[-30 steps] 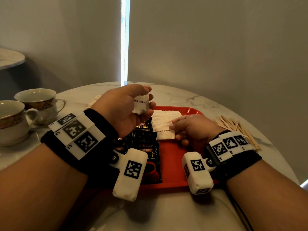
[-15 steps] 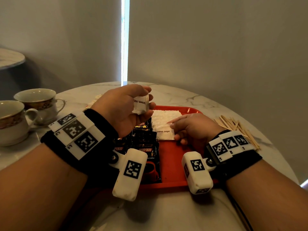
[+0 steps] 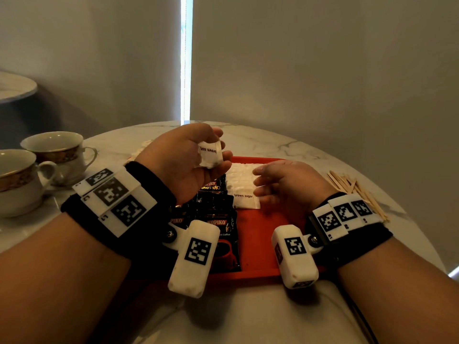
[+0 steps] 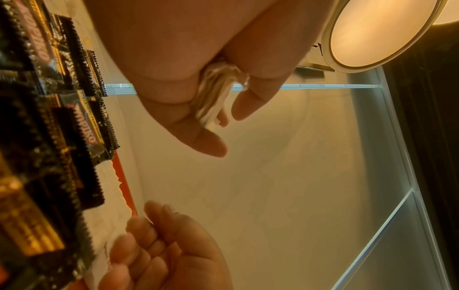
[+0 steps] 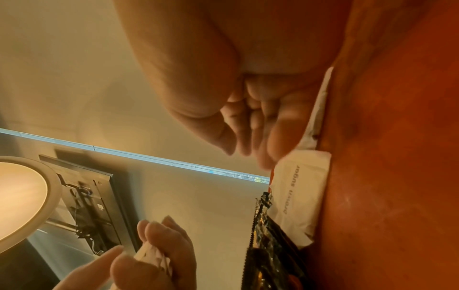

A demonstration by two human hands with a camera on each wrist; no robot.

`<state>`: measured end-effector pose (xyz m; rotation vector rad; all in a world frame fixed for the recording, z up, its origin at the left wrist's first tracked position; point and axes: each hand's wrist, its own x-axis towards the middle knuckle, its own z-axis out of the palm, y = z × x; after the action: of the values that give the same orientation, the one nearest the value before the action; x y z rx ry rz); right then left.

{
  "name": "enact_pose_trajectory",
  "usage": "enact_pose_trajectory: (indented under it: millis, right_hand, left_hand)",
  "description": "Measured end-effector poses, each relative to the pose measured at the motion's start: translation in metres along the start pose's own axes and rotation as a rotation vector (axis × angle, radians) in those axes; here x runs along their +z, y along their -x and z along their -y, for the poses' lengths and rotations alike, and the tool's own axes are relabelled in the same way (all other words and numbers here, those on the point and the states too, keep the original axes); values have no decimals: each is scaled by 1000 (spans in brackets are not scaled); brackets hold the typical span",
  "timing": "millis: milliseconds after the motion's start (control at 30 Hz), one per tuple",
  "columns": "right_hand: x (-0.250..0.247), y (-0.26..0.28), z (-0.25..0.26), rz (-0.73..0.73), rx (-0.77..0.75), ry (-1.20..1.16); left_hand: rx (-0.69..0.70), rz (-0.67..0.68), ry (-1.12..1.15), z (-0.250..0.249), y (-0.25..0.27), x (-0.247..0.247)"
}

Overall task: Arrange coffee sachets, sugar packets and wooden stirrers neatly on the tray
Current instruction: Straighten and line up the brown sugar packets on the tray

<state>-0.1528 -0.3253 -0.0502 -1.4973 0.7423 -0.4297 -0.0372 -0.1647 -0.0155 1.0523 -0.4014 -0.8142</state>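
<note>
Sugar packets [image 3: 210,155], a small white stack printed "brown sugar", sit pinched between the thumb and fingers of the left hand [image 3: 181,160], raised over the black coffee sachets [image 3: 213,219] on the red tray [image 3: 258,244]. More lie in a row [image 3: 242,186] at the tray's middle, where the right hand [image 3: 285,187] hovers, fingers loosely spread (holding nothing). Wooden stirrers [image 3: 355,189] wait off-tray, far right. A slack pinch could spill the stack and scatter that row.
</note>
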Motion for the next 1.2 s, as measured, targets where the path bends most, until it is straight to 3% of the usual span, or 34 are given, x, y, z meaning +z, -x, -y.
enact_pose_trajectory:
  millis: [133, 400, 600, 800, 967, 1200]
  right_hand:
    - [4, 4, 1, 122, 80, -39]
    - [4, 7, 3, 143, 102, -13]
    - [4, 8, 9, 131, -91, -130]
    - [6, 16, 18, 253, -276, -197]
    - [12, 21, 17, 234, -332, -97]
    - [12, 21, 17, 207, -339, -128]
  left_hand:
    - [6, 7, 33, 0, 0, 1]
    - [-19, 20, 4, 3, -3, 1]
    - [-7, 18, -103, 3, -2, -1]
    - [22, 61, -123, 2, 1, 1]
    - [39, 81, -104, 3, 3, 1]
    - [45, 93, -134, 5, 1, 0]
